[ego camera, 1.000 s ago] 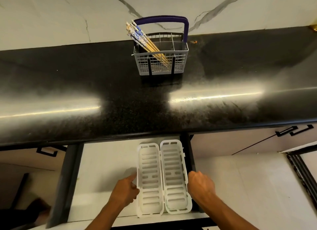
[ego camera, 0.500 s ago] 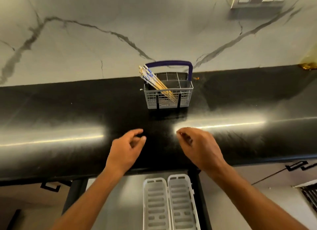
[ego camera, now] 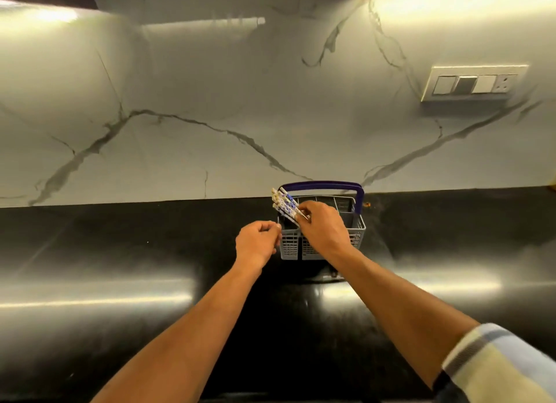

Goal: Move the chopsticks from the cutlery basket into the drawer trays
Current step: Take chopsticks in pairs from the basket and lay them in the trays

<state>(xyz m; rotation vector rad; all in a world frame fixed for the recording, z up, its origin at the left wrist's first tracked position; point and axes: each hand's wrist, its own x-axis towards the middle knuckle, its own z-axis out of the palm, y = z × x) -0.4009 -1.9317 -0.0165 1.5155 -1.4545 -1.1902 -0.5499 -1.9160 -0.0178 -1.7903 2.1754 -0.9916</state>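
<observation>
We observed bundle of blue-and-white patterned chopsticks (ego camera: 284, 204) leaning left from grey plastic mesh cutlery basket (ego camera: 358, 228) on black stone counter (ego camera: 120, 252). Right hand (ego camera: 322, 226) fingers curled round shafts, just below patterned tops. Left hand (ego camera: 258, 243) loosely curled beside basket; contact unclear.

- The black counter (ego camera: 120, 267) lies bare across the left and right of the frame.
- At centre, the cutlery basket (ego camera: 358, 234) stands near the wall (ego camera: 210, 101); its purple handle (ego camera: 322, 185) arches over the top.
- Chopsticks (ego camera: 282, 205) lean out at the basket's upper left.
</observation>
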